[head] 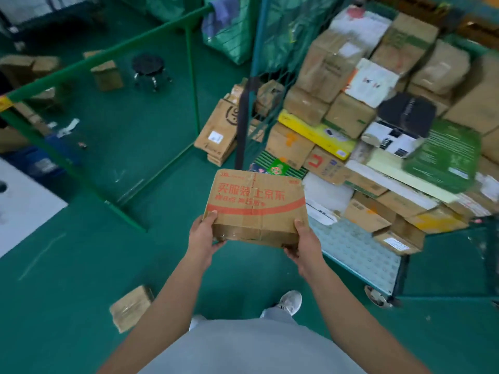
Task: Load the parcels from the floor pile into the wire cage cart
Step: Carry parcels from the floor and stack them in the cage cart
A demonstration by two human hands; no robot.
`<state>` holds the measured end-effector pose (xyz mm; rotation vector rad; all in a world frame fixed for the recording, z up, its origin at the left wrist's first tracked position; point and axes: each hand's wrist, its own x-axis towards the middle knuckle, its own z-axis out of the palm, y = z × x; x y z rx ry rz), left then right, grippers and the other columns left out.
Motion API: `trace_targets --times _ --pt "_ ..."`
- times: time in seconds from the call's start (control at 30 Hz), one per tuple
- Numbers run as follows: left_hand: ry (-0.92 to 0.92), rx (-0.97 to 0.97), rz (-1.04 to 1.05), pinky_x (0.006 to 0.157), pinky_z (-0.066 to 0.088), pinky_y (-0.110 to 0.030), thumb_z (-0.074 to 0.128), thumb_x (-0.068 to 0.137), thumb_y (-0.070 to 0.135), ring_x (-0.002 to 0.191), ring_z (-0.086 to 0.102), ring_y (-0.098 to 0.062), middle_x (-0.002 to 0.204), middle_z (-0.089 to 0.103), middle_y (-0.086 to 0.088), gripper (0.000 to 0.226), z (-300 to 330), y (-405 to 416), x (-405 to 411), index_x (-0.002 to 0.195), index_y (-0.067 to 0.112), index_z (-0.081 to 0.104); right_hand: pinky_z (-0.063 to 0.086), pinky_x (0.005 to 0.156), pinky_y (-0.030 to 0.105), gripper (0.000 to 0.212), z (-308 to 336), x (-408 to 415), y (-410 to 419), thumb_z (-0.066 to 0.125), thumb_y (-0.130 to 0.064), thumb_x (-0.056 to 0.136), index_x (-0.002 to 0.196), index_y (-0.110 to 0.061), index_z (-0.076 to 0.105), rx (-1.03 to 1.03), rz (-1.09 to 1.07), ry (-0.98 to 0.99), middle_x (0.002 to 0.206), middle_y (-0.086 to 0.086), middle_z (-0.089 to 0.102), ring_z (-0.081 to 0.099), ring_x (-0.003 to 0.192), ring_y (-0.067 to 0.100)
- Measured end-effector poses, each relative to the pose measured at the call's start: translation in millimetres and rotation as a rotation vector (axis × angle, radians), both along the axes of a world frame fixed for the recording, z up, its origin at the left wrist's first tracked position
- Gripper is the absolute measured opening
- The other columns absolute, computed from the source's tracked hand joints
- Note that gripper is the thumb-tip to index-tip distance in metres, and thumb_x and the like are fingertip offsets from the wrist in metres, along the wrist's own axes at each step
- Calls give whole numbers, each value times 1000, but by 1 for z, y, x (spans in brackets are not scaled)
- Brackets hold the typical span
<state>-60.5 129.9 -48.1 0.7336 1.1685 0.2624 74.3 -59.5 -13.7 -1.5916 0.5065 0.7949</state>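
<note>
I hold a brown cardboard parcel (256,206) with red printed characters in front of me, above the green floor. My left hand (203,234) grips its near left corner, thumb on top. My right hand (302,242) grips its near right corner, thumb on top and fingers underneath. The wire cage cart (359,252) stands just to the right of the parcel, with a pale dotted base and a wheel at its near corner. Inside it lie several stacked parcels (351,114), brown, white, yellow, black and green. Another small brown parcel (131,309) lies on the floor by my left leg.
A green rail frame (108,52) runs across the left. Flattened cartons (218,130) lean by the cart's corner post. A black stool (148,68) and a brown box (106,74) stand behind the rail. Green woven bags (232,31) hang at the back. My shoe (290,302) is near the cart.
</note>
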Motion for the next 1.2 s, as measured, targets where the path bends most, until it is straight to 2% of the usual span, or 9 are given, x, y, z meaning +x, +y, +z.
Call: trace_targets --times 0.1,0.23,0.43,0.53,0.63,0.87,0.97,1.1,1.2 --pt "-21 46 -71 93 58 -49 62 101 35 117 62 -23 129 64 -2 36 13 -28 51 134 21 56 60 78 34 36 9 37 -34 58 -42 103 134 -24 53 29 -89 -22 124 3 59 61 106 23" --pt "-37 124 -165 90 59 -46 61 102 36 116 61 -22 128 63 -2 36 29 -70 126 133 19 57 60 82 35 37 13 94 -85 56 -44 104 135 -24 54 55 -185 -42 130 4 60 59 118 26" --pt "-65 210 -273 79 60 -40 61 102 35 111 63 -23 123 64 -5 23 44 -128 241 121 22 60 58 75 32 35 16 189 -149 57 -44 103 131 -22 52 91 -306 -50 120 5 61 61 112 27" --pt "-69 230 -304 77 61 -40 62 101 36 110 64 -26 125 65 -9 32 45 -149 288 128 19 60 57 77 31 34 21 227 -171 57 -42 104 132 -23 54 122 -349 -62 120 5 62 61 115 27" --pt "-72 236 -332 76 62 -39 62 101 37 112 63 -26 127 64 -8 35 49 -166 331 132 22 59 59 86 36 37 23 261 -193 57 -43 104 136 -24 54 126 -392 -80 123 4 62 60 117 27" --pt "-88 204 -388 86 61 -47 61 103 34 111 62 -26 127 63 -8 38 55 -187 404 138 22 53 57 87 36 39 25 319 -220 59 -44 103 135 -23 56 148 -464 -108 127 5 62 60 118 27" --pt "-99 195 -445 83 60 -44 56 105 32 111 61 -25 123 62 -5 33 53 -188 436 136 22 50 58 86 36 39 23 344 -225 62 -45 100 133 -25 56 166 -488 -114 126 4 61 60 116 26" --pt "-91 169 -520 94 56 -45 56 105 32 116 61 -22 128 62 -4 36 44 -190 481 139 25 49 57 86 37 45 23 383 -231 67 -49 95 135 -30 55 193 -572 -106 129 3 60 60 116 26" --pt "-118 118 -598 94 55 -42 58 103 33 116 61 -20 131 63 -3 40 37 -191 541 142 27 49 56 93 40 51 24 432 -234 70 -51 92 137 -31 53 198 -656 -138 130 2 60 60 116 26"
